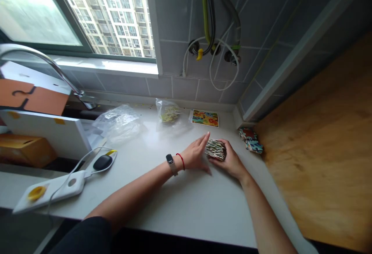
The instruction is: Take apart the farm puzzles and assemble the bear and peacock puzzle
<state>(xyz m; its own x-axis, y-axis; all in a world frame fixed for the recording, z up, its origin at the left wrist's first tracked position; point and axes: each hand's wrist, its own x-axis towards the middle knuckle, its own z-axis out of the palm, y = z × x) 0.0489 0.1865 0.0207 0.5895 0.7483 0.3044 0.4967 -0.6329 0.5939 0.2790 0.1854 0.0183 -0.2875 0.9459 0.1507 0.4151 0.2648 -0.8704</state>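
My right hand point(232, 163) is wrapped around the right side and underside of a block of thin pieces point(215, 149), which look like cardboard puzzle pieces stacked with their pale edges showing. Close to the left side of that stack is my left hand point(196, 154), thumb and fingers apart; whether it touches the pieces is hard to tell. Behind the hands a colourful picture card point(204, 118) lies flat on the white counter point(174, 203). A clear bag point(170, 112) with more pieces inside stands to its left. Further right sits a small pile of coloured pieces point(251, 141).
Crumpled clear plastic point(120, 120) lies at the back left, near a chrome faucet point(55, 68). A white power strip point(58, 188) with a cable and a black plug-like device point(102, 162) takes up the left side. A wooden panel point(319, 141) bounds the right.
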